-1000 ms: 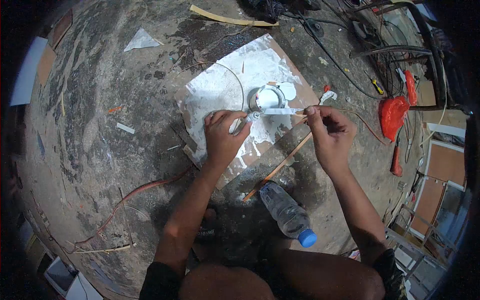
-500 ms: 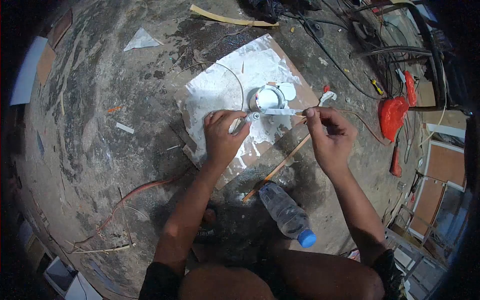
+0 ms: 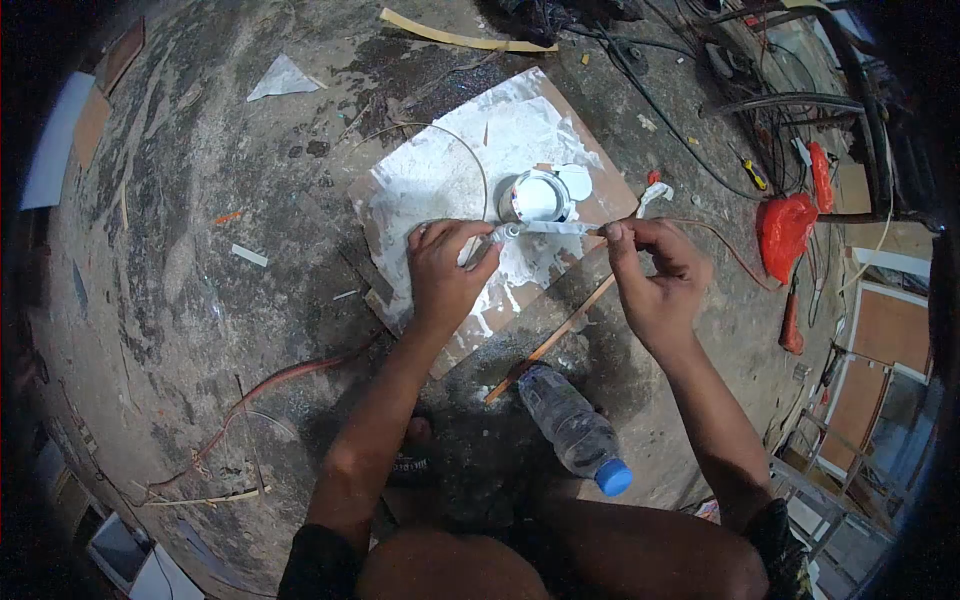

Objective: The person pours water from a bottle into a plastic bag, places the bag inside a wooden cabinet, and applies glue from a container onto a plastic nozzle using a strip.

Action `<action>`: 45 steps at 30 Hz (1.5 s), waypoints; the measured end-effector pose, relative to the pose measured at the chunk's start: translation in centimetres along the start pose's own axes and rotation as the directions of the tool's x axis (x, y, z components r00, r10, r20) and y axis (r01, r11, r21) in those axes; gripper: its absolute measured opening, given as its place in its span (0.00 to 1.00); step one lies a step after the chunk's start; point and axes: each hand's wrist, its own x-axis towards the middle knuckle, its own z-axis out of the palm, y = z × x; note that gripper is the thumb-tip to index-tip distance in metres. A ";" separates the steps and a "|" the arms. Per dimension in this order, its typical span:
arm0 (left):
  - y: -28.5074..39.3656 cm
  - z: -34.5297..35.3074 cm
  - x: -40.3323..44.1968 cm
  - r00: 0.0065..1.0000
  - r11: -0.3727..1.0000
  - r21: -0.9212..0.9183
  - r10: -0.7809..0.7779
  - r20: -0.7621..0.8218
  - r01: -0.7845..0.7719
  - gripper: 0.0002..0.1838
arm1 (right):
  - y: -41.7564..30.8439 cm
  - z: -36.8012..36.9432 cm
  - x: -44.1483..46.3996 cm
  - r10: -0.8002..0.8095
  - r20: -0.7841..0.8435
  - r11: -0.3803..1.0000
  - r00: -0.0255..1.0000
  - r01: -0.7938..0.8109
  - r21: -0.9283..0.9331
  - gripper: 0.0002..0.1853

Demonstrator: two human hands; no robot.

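My left hand (image 3: 447,270) is closed around a small clear bottle (image 3: 505,233) with a narrow mouth, tipped toward the right. Between the thumb and fingers of my right hand (image 3: 662,272) is a thin flat stick coated in white paint (image 3: 562,228). Its far tip is at or very near the bottle's mouth; whether it goes in is too small to tell. Just beyond the stick stands an open can of white paint (image 3: 540,197). Beneath the can and my left hand lies a paint-smeared board (image 3: 430,175), with a white round lid-like piece (image 3: 575,181) beside the can.
A plastic bottle with a blue cap (image 3: 570,425) lies close to my knees. Along the board's near edge runs a thin wooden strip (image 3: 560,333). Red bags (image 3: 787,235), a yellow screwdriver (image 3: 753,174) and black cables (image 3: 640,85) are on the floor to the right.
My right hand has shifted slightly left, bringing the stick's tip from beside the can to the small bottle's mouth. My left hand stays nearly still.
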 end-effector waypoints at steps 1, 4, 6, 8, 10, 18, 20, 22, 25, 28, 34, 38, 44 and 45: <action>0.0 0.0 0.0 1.000 1.000 -0.002 0.003 -0.003 -0.003 0.13 | -0.1 0.0 0.0 -0.014 0.001 1.000 1.000 0.014 -0.010 0.04; -0.3 0.2 0.0 0.999 0.999 -0.019 0.039 -0.022 -0.039 0.15 | -0.1 -0.1 0.1 -0.041 0.017 0.999 0.999 0.042 -0.035 0.04; -0.2 0.1 0.0 0.999 0.999 0.002 0.039 -0.022 -0.039 0.15 | -0.1 -0.1 0.1 -0.045 0.021 0.999 0.999 0.046 -0.028 0.04; -0.2 0.1 0.0 1.000 1.000 0.004 0.026 -0.014 -0.026 0.15 | -0.1 0.0 0.1 -0.049 0.023 0.999 0.999 0.049 -0.023 0.04; -0.2 0.1 -0.2 1.000 1.000 -0.015 0.000 0.003 0.000 0.14 | 0.1 0.1 0.0 -0.051 0.023 0.999 0.998 0.051 -0.019 0.04; -0.1 -0.1 0.0 0.998 0.999 -0.005 0.052 -0.022 -0.052 0.15 | 0.8 1.0 -0.3 -0.104 0.063 0.993 0.993 0.107 -0.051 0.03; 0.0 -0.1 0.0 0.998 0.998 -0.006 0.057 -0.023 -0.057 0.15 | 0.8 1.2 -0.3 -0.118 0.075 0.991 0.990 0.121 -0.050 0.03; -0.1 -0.1 -0.1 0.998 0.998 -0.003 0.065 -0.027 -0.065 0.15 | 0.7 1.3 -0.3 -0.138 0.087 0.989 0.987 0.142 -0.050 0.03; 0.2 -0.3 0.1 0.998 0.998 -0.041 0.047 -0.032 -0.048 0.13 | 0.4 1.2 -0.2 -0.181 0.095 0.981 0.979 0.187 -0.058 0.03; 0.2 -0.3 0.1 0.998 0.996 -0.085 0.038 -0.040 -0.041 0.13 | 0.7 1.1 -0.1 -0.254 0.082 0.965 0.964 0.258 -0.042 0.03; 0.2 -0.5 0.0 0.999 0.992 -0.123 0.007 -0.048 -0.013 0.16 | 2.5 0.7 1.1 -0.241 -0.003 0.960 0.970 0.238 -0.145 0.04; 0.2 -0.6 0.2 0.999 0.990 -0.140 0.017 -0.040 -0.023 0.18 | 5.1 1.4 2.6 -0.262 0.121 0.929 0.958 0.284 -0.235 0.05; 0.3 -0.8 0.3 1.000 0.991 -0.132 0.020 -0.021 -0.022 0.18 | 6.0 3.1 2.8 -0.065 0.272 0.983 0.960 0.108 -0.145 0.05; 0.4 -0.9 0.3 1.000 0.991 -0.130 0.017 -0.017 -0.019 0.18 | 6.0 3.4 2.7 0.053 0.247 0.997 0.968 -0.036 -0.071 0.05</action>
